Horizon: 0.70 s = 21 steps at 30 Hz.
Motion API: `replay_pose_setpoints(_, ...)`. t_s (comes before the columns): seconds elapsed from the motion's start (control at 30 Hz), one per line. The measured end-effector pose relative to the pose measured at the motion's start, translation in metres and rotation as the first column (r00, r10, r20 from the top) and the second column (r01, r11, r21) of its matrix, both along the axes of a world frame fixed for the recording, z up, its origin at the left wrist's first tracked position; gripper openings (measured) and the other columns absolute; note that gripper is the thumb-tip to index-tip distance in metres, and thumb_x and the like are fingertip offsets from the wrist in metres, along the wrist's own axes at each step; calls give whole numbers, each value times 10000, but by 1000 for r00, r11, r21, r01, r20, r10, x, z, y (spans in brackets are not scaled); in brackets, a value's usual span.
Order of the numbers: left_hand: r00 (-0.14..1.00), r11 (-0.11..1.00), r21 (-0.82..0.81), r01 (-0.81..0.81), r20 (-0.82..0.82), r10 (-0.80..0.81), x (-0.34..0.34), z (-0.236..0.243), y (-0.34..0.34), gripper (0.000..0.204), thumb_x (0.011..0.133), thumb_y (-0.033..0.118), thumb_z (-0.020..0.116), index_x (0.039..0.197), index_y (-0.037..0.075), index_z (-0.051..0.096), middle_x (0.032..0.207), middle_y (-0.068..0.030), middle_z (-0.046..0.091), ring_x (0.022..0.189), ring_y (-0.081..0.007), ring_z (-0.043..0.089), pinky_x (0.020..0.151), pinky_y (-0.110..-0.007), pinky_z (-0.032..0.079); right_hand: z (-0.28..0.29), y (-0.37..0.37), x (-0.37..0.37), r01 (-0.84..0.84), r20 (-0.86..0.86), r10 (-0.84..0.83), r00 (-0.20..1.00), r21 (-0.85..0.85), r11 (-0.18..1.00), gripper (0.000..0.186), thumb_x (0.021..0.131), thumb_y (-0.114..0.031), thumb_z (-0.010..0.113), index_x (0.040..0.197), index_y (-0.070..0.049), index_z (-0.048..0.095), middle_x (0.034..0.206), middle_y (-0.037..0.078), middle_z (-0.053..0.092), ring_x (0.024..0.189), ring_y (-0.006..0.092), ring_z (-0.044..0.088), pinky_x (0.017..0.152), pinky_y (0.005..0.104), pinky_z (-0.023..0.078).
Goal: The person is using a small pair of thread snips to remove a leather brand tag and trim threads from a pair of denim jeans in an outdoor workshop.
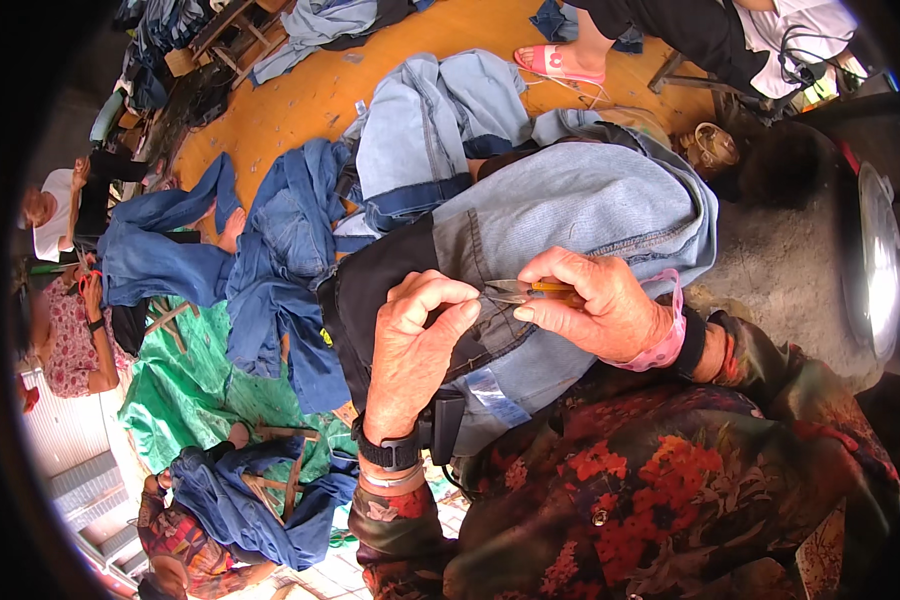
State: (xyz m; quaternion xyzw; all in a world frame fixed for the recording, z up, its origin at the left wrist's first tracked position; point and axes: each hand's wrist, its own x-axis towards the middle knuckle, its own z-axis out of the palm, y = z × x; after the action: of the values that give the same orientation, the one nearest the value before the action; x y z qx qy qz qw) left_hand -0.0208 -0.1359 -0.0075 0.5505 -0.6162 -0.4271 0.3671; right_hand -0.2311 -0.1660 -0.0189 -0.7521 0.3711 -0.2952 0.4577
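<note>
Light-blue jeans [560, 200], apparently inside out with a dark panel and stitched seams, lie bunched in front of me. My right hand [595, 315] grips small thread snips [548, 289] with yellow handles, their metal blades pointing left over a seam. My left hand [420, 350] is closed in a pinch just left of the blades, with thumb and index finger at the seam; what lies between them is too small to make out. A translucent strip [495, 397] shows on the denim below the blades.
Piles of denim [290, 220] lie on an orange floor [245, 120] and green sheet [160, 400]. Co-workers sit at left [80, 340] and lower left [200, 550]; another person's sandaled foot [560, 62] is above. A concrete block [770, 280] and silver round object [875, 265] stand at right.
</note>
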Motion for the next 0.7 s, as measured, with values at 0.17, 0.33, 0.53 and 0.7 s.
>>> replay_pose_setpoints(0.17,1000,1000,4,9,19,-9,0,1,1,86,751,-31,640,824,-4,603,739,-5,523,714,-101,461,671,-228,378,3,2,1,-13,-37,16,999,62,998,219,791,-87,675,961,-47,542,773,64,609,671,99,583,577,240,448)
replay_pose_setpoints(0.33,1000,1000,0,-23,-20,23,0,0,1,69,747,39,656,803,33,618,676,-12,545,691,-148,479,655,-274,384,1,2,5,-5,-22,4,1000,-47,999,237,775,-111,688,957,-48,549,768,86,610,647,176,613,565,267,457)
replay_pose_setpoints(0.53,1000,1000,-15,-14,-12,14,1,-1,1,76,742,36,660,805,30,618,683,-15,552,694,-150,480,666,-272,382,2,0,8,2,-22,-7,1000,-193,981,265,751,-149,706,950,-54,559,765,103,605,648,261,620,552,303,461)
replay_pose_setpoints(0.7,1000,1000,-9,-14,-9,14,1,-2,1,80,739,33,661,805,30,617,684,-16,553,694,-151,480,666,-274,383,2,0,10,-10,-43,2,999,-186,982,277,747,-163,710,952,-55,560,764,97,600,645,259,614,548,308,456)
